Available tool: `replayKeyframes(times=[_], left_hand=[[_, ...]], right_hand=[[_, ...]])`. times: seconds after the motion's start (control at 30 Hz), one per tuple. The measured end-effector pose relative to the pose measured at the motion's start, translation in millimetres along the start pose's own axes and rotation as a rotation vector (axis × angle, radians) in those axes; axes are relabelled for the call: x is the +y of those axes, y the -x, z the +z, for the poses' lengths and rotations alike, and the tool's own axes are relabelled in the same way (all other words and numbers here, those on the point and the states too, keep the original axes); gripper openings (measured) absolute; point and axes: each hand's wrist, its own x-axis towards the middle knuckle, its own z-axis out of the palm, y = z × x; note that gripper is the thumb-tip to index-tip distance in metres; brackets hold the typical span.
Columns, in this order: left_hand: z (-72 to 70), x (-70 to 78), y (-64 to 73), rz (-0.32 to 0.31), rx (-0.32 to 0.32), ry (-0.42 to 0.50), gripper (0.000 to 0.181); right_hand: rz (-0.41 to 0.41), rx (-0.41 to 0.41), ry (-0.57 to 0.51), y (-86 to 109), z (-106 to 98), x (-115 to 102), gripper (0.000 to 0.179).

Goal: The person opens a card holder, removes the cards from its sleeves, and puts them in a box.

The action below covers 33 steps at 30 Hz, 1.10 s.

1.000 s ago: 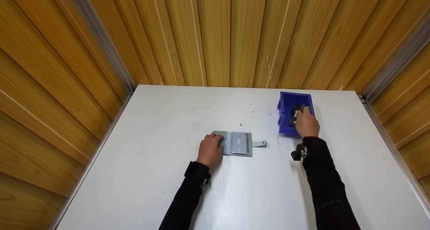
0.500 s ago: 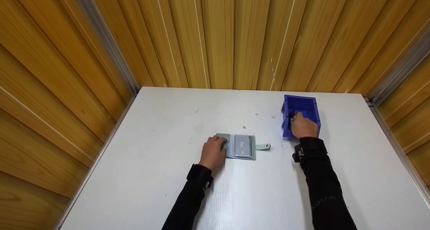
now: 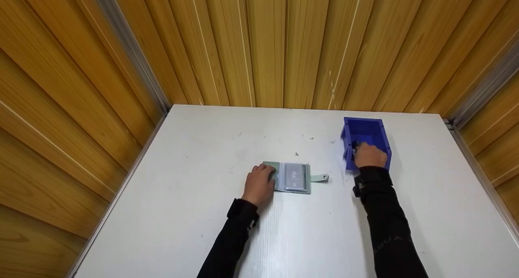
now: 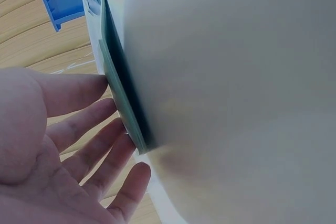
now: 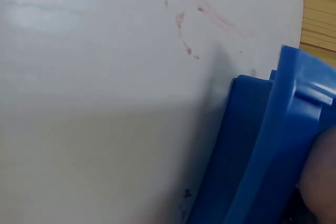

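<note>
Clock directions apply to the head view; 12 o'clock is the far table edge.

Card holder (image 3: 298, 178): lies unfolded on the white table (image 3: 211, 156), at 8 o'clock from the blue bin (image 3: 366, 126). The snap strap (image 3: 318, 178) extends from it toward 3 o'clock. The lettering under the clear sleeve (image 3: 295, 174) is too small to read reliably. The left cover is partly hidden beneath the left hand (image 3: 259, 185). The left wrist view shows the holder nearly edge-on, cut off at the top of the frame; the bin appears there only in part, toward 11 o'clock.

Left hand: at the holder's 9 o'clock side. Fingers are spread and relaxed, thumb apart, tips touching the cover's edge; the hand is well opened and rests there without a visible grip.

Right hand (image 3: 371, 155): reaches over the bin's near side at 6 o'clock and hides much of the interior. A dark item (image 3: 356, 145) with pale marks shows at the hand's 10 o'clock, mostly covered. The fingertips are concealed; how far the hand is opened, and whether it grips the item, cannot be told. The right wrist view crops both hand and bin at the frame edge.
</note>
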Motion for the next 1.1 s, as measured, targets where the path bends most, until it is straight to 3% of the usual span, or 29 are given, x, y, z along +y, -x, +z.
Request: replayKeyframes(times=[0.27, 0.53, 0.87, 1.1], left_hand=[[-1.4, 0.2, 0.5, -0.010, 0.000, 0.017, 0.028], [1.0, -1.1, -0.4, -0.002, 0.003, 0.021, 0.029], [2.0, 1.2, 0.4, -0.010, -0.014, 0.008, 0.030], [-0.9, 0.0, 1.1, -0.006, -0.008, 0.006, 0.029]], right_hand=[[0.125, 0.154, -0.053, 0.7, 2.1, -5.3, 0.034], [0.202, 0.190, -0.086, -0.8, 3.2, -8.6, 0.027], [0.232, 0.208, -0.097, -0.2, 4.5, -7.0, 0.027], [0.191, 0.250, -0.116, -0.7, 8.2, -5.7, 0.025]])
